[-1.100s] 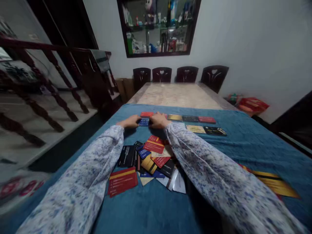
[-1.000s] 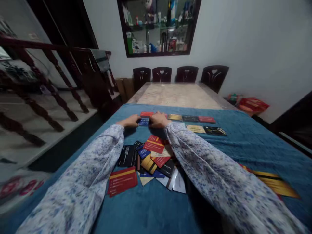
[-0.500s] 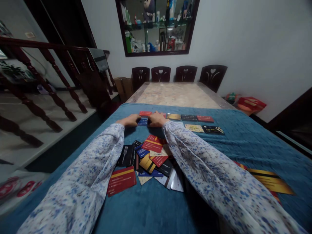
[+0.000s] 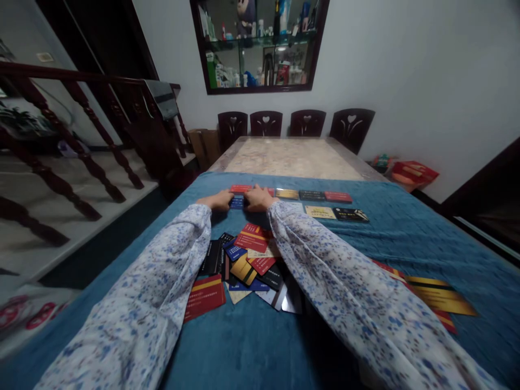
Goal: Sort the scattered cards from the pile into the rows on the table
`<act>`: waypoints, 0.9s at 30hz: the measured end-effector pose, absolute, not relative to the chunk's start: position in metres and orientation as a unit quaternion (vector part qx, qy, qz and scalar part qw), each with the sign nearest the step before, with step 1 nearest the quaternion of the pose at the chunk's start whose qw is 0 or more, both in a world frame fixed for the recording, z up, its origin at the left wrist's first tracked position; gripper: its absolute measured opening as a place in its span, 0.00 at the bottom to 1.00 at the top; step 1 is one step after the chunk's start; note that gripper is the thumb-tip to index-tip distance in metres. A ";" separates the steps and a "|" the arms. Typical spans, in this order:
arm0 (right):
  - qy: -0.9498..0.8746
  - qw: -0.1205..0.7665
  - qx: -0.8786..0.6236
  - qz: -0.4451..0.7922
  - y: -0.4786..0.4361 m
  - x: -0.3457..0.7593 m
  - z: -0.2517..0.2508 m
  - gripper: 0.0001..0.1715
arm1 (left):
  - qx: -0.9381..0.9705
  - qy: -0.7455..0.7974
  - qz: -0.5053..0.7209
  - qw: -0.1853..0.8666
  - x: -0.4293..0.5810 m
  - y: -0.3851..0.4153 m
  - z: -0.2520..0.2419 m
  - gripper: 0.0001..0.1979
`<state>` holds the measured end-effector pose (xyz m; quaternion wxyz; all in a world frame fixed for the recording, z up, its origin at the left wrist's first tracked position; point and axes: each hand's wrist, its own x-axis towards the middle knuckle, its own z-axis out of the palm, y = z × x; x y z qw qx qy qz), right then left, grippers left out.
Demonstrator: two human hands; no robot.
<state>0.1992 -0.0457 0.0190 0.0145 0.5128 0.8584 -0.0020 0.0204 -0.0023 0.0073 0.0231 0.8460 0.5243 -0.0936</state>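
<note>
A blue card (image 4: pixel 236 203) lies on the blue cloth between my hands, just below a red card (image 4: pixel 241 188) of the back row. My left hand (image 4: pixel 220 201) has its curled fingers against the card's left side. From the right, my right hand (image 4: pixel 259 199) closes on the other side, its knuckles arched and its fingertips partly hidden. Nearer to me, between my forearms, is a loose heap of cards with a red card (image 4: pixel 252 237) on top and a gold card (image 4: pixel 244 270) lower down. My left sleeve covers part of another red card (image 4: pixel 206 297).
The back row continues rightward with a gold card (image 4: pixel 286 193), a black card (image 4: pixel 312 195) and a red card (image 4: pixel 338 197). Below it lie a cream card (image 4: pixel 320 212) and a black-and-white card (image 4: pixel 351 214). Further right, a gold card (image 4: pixel 441 295) overlaps red ones. Chairs (image 4: pixel 307 123) stand behind the table.
My hands have drawn slightly closer together around the blue card. The whole view has shifted a little; the heap and the rows of cards look the same.
</note>
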 end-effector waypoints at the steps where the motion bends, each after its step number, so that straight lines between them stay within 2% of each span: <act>1: 0.857 0.019 0.515 -0.006 -0.046 0.198 0.019 0.26 | 0.845 0.526 -0.098 0.024 0.021 -0.002 0.007 0.23; 8: 0.856 0.044 0.516 0.000 -0.048 0.195 0.023 0.25 | 0.845 0.524 -0.101 0.020 0.018 -0.004 0.006 0.24; 13: 0.869 0.043 0.492 0.026 -0.049 0.200 0.024 0.24 | 0.852 0.520 -0.052 0.028 0.012 -0.006 0.001 0.27; 18: 0.881 0.006 0.470 0.052 -0.050 0.213 0.026 0.24 | 0.860 0.510 0.008 0.020 0.004 -0.011 -0.006 0.30; 25: 0.880 -0.045 0.466 0.075 -0.073 0.243 0.042 0.18 | 0.865 0.498 0.065 0.008 0.003 -0.030 -0.007 0.28; 27: 0.877 -0.058 0.471 0.076 -0.084 0.252 0.047 0.19 | 0.867 0.491 0.081 0.010 0.005 -0.037 -0.006 0.26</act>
